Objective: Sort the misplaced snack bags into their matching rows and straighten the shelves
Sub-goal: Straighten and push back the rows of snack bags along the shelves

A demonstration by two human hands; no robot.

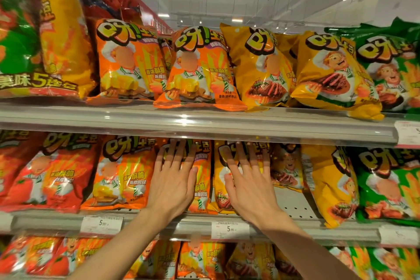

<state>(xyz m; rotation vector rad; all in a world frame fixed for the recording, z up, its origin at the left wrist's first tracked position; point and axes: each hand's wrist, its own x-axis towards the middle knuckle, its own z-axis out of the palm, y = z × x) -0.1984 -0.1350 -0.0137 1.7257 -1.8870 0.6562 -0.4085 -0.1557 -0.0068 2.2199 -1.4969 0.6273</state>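
Note:
On the middle shelf, my left hand (173, 179) lies flat with spread fingers against an orange snack bag (201, 188). My right hand (246, 182) presses flat on a yellow steak-flavour bag (221, 191) beside it. Left of them stand another orange bag (120, 173) and red tomato bags (48, 173). To the right a yellow bag (334, 184) leans sideways, with green bags (388, 179) past it. The upper shelf holds orange bags (195, 66), yellow bags (261, 66) and green bags (391, 68).
The upper shelf's rail (204, 123) juts out just above my fingertips. Price tags (229, 229) sit on the middle shelf's edge. A bare patch of shelf back (293, 200) shows right of my right hand. A large multipack (41, 36) stands top left. More bags fill the bottom shelf (200, 259).

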